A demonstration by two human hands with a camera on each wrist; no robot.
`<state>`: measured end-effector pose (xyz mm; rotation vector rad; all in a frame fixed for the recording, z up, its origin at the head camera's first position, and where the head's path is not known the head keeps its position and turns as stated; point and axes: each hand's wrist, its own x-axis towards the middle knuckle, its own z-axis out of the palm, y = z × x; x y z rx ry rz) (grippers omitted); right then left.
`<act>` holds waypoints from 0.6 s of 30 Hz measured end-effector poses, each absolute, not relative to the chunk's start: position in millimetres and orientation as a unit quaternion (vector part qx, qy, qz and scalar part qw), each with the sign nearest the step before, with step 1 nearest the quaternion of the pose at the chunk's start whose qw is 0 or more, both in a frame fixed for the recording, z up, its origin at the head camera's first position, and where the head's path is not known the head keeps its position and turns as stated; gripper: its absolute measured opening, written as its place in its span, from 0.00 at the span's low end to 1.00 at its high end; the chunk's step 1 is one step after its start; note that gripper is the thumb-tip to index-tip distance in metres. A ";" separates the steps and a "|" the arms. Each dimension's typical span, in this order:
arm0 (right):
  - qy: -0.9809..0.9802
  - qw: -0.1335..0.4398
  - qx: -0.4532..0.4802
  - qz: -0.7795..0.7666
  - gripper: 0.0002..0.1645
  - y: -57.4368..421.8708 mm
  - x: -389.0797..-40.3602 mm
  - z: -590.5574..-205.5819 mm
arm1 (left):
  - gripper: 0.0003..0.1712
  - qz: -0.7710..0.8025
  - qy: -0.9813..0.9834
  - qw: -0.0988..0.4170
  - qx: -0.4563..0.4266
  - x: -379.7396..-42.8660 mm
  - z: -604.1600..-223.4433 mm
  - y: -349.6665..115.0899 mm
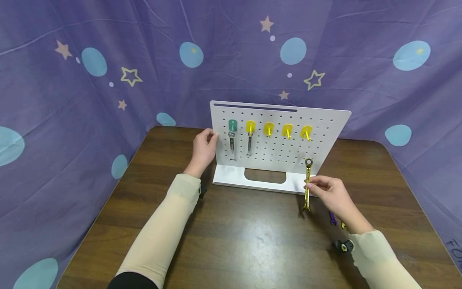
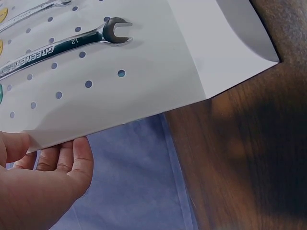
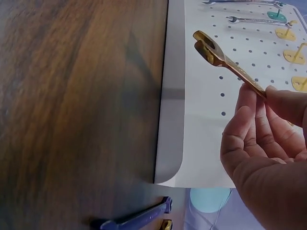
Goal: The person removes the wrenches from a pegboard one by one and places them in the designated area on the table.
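Observation:
A white pegboard (image 1: pixel 260 160) stands upright on the table. My left hand (image 1: pixel 203 150) pinches its left edge between thumb and fingers, as the left wrist view also shows. In my right hand (image 1: pixel 332 196), thumb and fingertips pinch a gold combination wrench (image 1: pixel 308 194) by its shaft. That wrench is held upright, ring end up, in front of the board's lower right part. One silver wrench (image 1: pixel 232 145) hangs from the green hook (image 1: pixel 232 125). Another silver wrench (image 1: pixel 249 145) hangs from the leftmost yellow hook (image 1: pixel 250 125). Three more yellow hooks (image 1: pixel 287 130) carry nothing.
Beneath my right wrist, a purple wrench (image 1: pixel 333 218) and a yellow or gold wrench (image 1: pixel 343 225) lie on the brown wooden table (image 1: pixel 238 237), partly hidden. The board's base (image 1: pixel 231 174) has a cut-out. A purple patterned cloth (image 1: pixel 231 60) hangs behind and beside the table.

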<state>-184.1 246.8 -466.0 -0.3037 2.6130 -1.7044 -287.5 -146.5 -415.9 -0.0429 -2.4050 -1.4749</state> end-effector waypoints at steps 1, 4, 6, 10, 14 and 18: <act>0.834 0.004 -0.095 -0.544 0.16 247.6 -183.5 -466.4 | 0.10 -0.516 -0.842 0.159 -0.015 -287.3 -415.7 -146.4; 0.835 0.004 -0.092 -0.542 0.16 251.2 -183.0 -468.2 | 0.10 -0.518 -0.841 0.156 -0.015 -287.2 -415.6 -146.5; 0.836 0.003 -0.088 -0.542 0.16 253.5 -182.4 -469.4 | 0.10 -0.518 -0.841 0.155 -0.015 -287.4 -415.6 -146.5; 0.843 -0.001 -0.094 -0.529 0.14 258.6 -183.3 -472.2 | 0.10 -0.517 -0.842 0.157 -0.016 -288.1 -416.2 -146.9; 0.849 -0.006 -0.094 -0.521 0.14 262.1 -181.6 -472.8 | 0.10 -0.516 -0.842 0.158 -0.015 -288.1 -417.0 -147.1; 0.850 -0.006 -0.089 -0.520 0.16 265.2 -178.2 -471.0 | 0.11 -0.517 -0.842 0.157 -0.015 -288.3 -417.6 -146.9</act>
